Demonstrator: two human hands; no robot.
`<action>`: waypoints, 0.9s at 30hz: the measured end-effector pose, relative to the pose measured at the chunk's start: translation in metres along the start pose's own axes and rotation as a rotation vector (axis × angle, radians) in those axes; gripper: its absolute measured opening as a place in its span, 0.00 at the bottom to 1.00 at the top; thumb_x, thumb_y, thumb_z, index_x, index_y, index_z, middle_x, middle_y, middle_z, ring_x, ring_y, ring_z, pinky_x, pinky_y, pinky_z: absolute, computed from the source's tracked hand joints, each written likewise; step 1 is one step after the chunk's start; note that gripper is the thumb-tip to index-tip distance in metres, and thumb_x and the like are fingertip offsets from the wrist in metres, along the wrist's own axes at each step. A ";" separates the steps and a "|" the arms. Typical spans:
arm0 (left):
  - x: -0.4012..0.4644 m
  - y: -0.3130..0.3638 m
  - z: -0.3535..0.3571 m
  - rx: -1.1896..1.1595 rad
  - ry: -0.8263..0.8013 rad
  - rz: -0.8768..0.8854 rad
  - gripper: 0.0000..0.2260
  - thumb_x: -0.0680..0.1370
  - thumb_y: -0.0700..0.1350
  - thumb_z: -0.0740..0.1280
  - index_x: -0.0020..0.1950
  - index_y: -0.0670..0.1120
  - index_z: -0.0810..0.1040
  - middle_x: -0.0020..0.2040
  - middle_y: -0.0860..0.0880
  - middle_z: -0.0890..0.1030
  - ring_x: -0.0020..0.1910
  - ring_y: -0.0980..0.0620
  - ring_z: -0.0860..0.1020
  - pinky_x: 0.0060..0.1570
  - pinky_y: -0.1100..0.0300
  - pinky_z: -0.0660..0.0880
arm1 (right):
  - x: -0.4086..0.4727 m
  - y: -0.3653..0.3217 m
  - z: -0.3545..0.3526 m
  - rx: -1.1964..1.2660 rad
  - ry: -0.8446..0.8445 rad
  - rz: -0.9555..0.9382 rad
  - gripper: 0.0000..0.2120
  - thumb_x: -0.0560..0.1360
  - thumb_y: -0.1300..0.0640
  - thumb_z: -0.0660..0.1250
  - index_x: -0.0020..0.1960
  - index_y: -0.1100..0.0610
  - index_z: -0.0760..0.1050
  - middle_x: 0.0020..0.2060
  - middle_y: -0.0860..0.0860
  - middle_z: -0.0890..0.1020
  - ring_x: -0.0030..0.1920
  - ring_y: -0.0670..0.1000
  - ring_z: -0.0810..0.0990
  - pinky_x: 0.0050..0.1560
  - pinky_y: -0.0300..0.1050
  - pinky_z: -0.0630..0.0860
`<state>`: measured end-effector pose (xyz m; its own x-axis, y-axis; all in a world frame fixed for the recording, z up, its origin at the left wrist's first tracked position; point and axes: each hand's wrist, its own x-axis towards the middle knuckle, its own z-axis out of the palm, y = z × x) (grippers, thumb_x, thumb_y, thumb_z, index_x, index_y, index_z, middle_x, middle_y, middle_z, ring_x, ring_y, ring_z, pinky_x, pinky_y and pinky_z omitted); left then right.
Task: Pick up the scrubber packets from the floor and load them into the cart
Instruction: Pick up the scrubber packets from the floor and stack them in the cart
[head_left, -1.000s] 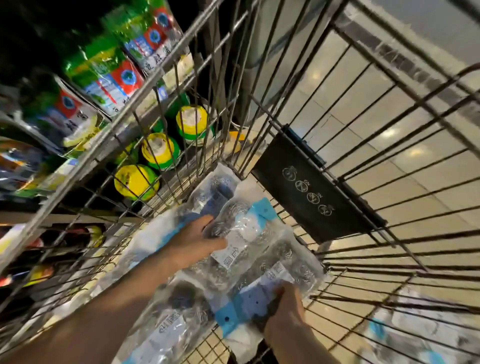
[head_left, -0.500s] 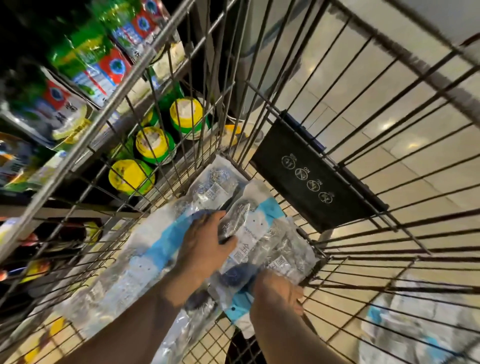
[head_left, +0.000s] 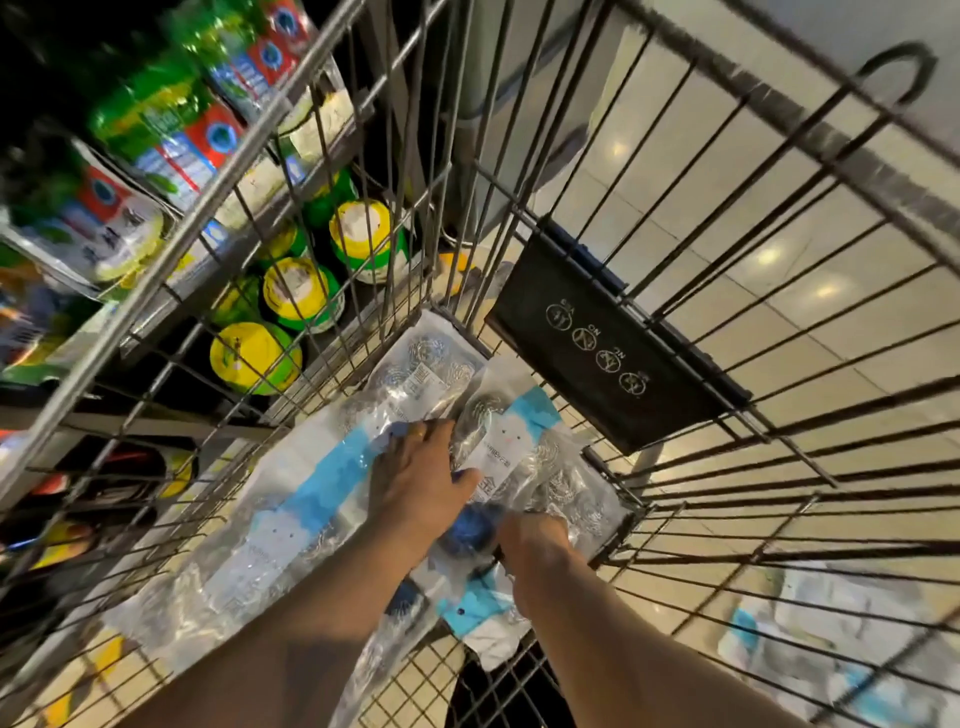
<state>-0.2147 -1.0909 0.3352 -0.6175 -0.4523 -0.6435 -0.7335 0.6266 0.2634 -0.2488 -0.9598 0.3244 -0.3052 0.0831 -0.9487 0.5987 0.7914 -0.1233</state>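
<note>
The left hand (head_left: 423, 480) lies on the scrubber packets (head_left: 498, 441) at the centre of the frame, fingers spread over the plastic and thumb hooked against one packet's edge. The right hand (head_left: 535, 535), just below and to the right, grips the near end of that packet with curled fingers. The packets lie side by side on the wire floor of the cart (head_left: 701, 467). More packets (head_left: 831, 639) lie on the floor at lower right, outside the bars. Yellow-lidded tubs (head_left: 254, 356) fill the shelf at left.
</note>
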 end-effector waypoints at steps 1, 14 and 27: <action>-0.003 0.002 -0.005 -0.001 0.003 0.001 0.33 0.79 0.60 0.68 0.81 0.53 0.60 0.78 0.45 0.67 0.76 0.42 0.67 0.71 0.46 0.67 | 0.001 0.000 -0.002 0.185 -0.008 0.054 0.24 0.82 0.63 0.64 0.77 0.63 0.65 0.68 0.61 0.76 0.57 0.56 0.80 0.46 0.41 0.76; -0.121 -0.021 -0.097 -0.772 0.089 -0.149 0.29 0.69 0.61 0.80 0.64 0.51 0.75 0.63 0.41 0.80 0.54 0.47 0.78 0.48 0.61 0.72 | -0.177 0.002 -0.080 -0.016 0.073 -0.382 0.16 0.80 0.48 0.67 0.65 0.52 0.78 0.58 0.52 0.85 0.48 0.47 0.84 0.47 0.39 0.82; -0.317 0.118 -0.198 -0.964 -0.158 0.221 0.09 0.81 0.41 0.66 0.56 0.49 0.85 0.52 0.46 0.88 0.54 0.48 0.85 0.57 0.52 0.77 | -0.367 0.096 -0.216 0.521 0.034 -0.670 0.05 0.81 0.59 0.67 0.51 0.57 0.82 0.45 0.53 0.87 0.43 0.48 0.83 0.44 0.39 0.77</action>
<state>-0.1622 -0.9993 0.7129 -0.7743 -0.2547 -0.5793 -0.5668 -0.1278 0.8139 -0.2392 -0.7838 0.7231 -0.7343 -0.2790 -0.6188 0.5453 0.3005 -0.7825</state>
